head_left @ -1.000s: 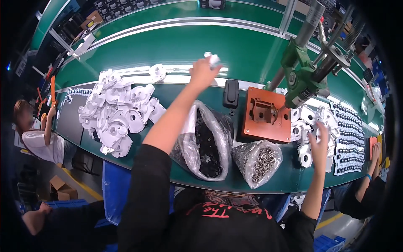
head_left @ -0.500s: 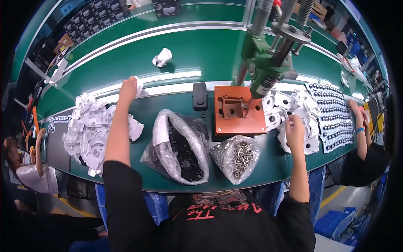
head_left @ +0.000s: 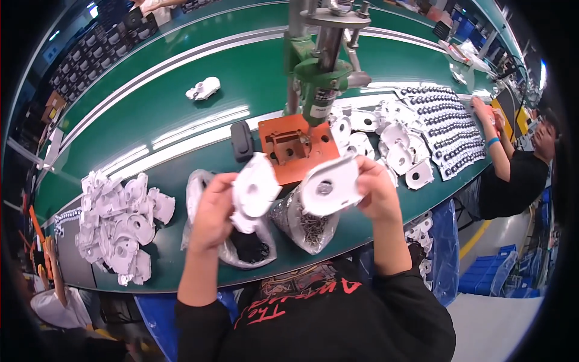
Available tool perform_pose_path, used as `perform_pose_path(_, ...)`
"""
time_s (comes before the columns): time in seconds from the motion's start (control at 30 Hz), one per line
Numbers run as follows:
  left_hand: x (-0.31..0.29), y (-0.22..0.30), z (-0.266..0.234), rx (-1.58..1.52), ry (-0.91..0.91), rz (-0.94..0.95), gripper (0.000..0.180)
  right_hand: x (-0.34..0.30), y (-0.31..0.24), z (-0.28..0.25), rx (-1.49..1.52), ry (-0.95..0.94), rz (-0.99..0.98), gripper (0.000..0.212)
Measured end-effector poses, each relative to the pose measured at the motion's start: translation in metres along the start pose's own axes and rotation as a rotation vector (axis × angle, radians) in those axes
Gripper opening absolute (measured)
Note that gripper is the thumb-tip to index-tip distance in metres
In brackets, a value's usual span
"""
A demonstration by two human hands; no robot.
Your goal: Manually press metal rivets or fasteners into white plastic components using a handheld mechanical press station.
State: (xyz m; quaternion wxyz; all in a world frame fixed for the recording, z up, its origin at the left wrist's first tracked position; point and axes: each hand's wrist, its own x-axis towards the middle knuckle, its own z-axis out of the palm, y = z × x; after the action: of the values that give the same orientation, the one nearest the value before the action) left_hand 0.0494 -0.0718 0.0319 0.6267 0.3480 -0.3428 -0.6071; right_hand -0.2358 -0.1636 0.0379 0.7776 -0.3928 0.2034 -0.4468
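Note:
In my left hand (head_left: 211, 212) I grip a white plastic housing part (head_left: 252, 188) with a round hole, tilted up. My right hand (head_left: 379, 186) holds a second white plastic housing part (head_left: 341, 183) by its right edge; it too has a round hole. The two parts are close together but apart. Below them are a clear bag of small black pieces (head_left: 246, 248) and a clear bag of metal screws (head_left: 315, 231), both partly covered by parts and hands. Just behind the parts sits an orange fixture block (head_left: 277, 130) under a green press (head_left: 319, 90).
A heap of white parts (head_left: 123, 226) lies on the left, and another heap (head_left: 398, 151) right of the press. Farther right are rows of black round pieces (head_left: 443, 123). A black case (head_left: 242, 142) stands beside the fixture. One white part (head_left: 205, 88) rests on the green belt. A co-worker's arm (head_left: 491, 136) reaches in.
Both hands have come together in front of the fixture, each with a white part now in plain view. My view has turned, so the bench appears shifted left.

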Motion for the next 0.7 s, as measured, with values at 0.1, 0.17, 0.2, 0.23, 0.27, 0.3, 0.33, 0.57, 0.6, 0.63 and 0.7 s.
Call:
perform_pose_path(0.1,-0.004,-0.012,0.027,-0.147,-0.014,-0.013,0.024,-0.01,0.006,0.03,-0.119,-0.058,-0.13,0.022)
perform_pose_path(0.17,-0.007,-0.01,0.037,-0.312,0.025,-0.128,0.025,-0.012,0.007,0.046,-0.379,-0.102,-0.423,0.021)
perform_pose_path(0.2,-0.013,-0.009,0.035,-0.357,-0.096,-0.116,0.026,-0.015,0.006,0.048,-0.52,-0.16,-0.524,0.02)
perform_pose_path(0.23,-0.019,-0.017,0.034,-0.351,-0.017,-0.077,0.025,-0.014,0.004,0.049,-0.594,-0.291,-0.559,0.02)
perform_pose_path(0.27,-0.024,-0.028,0.033,-0.345,0.062,-0.038,0.025,-0.012,0.002,0.054,-0.784,-0.376,-0.645,0.024)
perform_pose_path(0.3,-0.026,-0.031,0.032,-0.382,0.097,-0.09,0.026,-0.011,-0.001,0.06,-0.975,-0.455,-0.734,0.027)
perform_pose_path(0.33,-0.026,-0.033,0.035,-0.346,0.151,-0.12,0.026,-0.012,0.003,0.064,-1.074,-0.5,-0.771,0.033)
perform_pose_path(0.57,-0.029,-0.044,0.041,-0.259,0.244,-0.035,0.034,-0.023,0.038,0.072,-1.264,-0.521,-0.743,0.029)
perform_pose_path(0.6,-0.03,-0.046,0.04,-0.248,0.252,-0.003,0.033,-0.025,0.04,0.074,-1.291,-0.51,-0.74,0.029)
perform_pose_path(0.63,-0.031,-0.047,0.04,-0.237,0.259,0.028,0.033,-0.026,0.042,0.075,-1.319,-0.498,-0.737,0.029)
perform_pose_path(0.7,-0.031,-0.047,0.042,-0.205,0.301,0.034,0.032,-0.026,0.044,0.078,-1.322,-0.484,-0.74,0.029)
